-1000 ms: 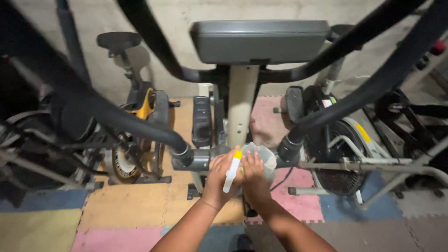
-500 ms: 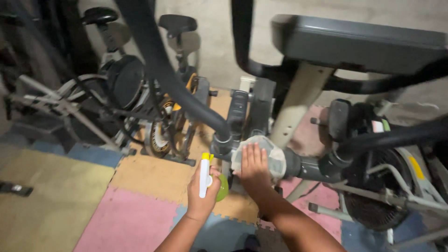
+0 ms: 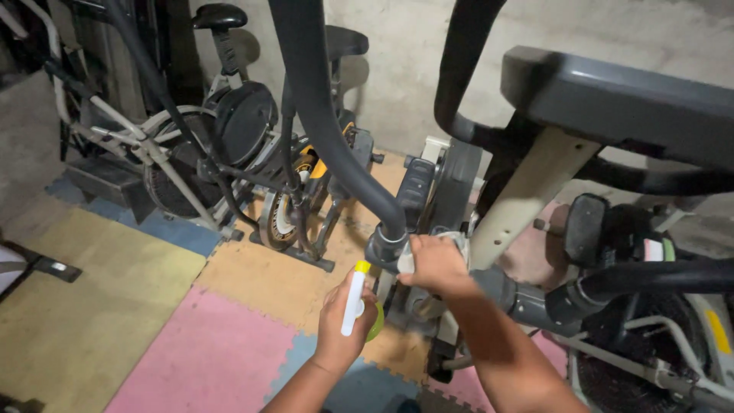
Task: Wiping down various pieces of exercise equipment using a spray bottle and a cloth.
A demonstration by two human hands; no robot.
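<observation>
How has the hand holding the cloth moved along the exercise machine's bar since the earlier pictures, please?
Yes. The right hand with the cloth has slid left along the crossbar, from the beige post to the left arm's joint.

floor: foam puzzle mats (image 3: 115,306), yellow/pink/tan/blue | on it: exercise bikes (image 3: 222,153), possibly three

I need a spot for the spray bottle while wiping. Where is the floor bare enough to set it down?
Bare floor lies to the left: the yellow mat and pink mat, bordered by the bikes behind. The left hand holds the spray bottle just above there. It is crowded around the right hand, which presses a cloth on the machine's frame among the arms and pedals.
</observation>
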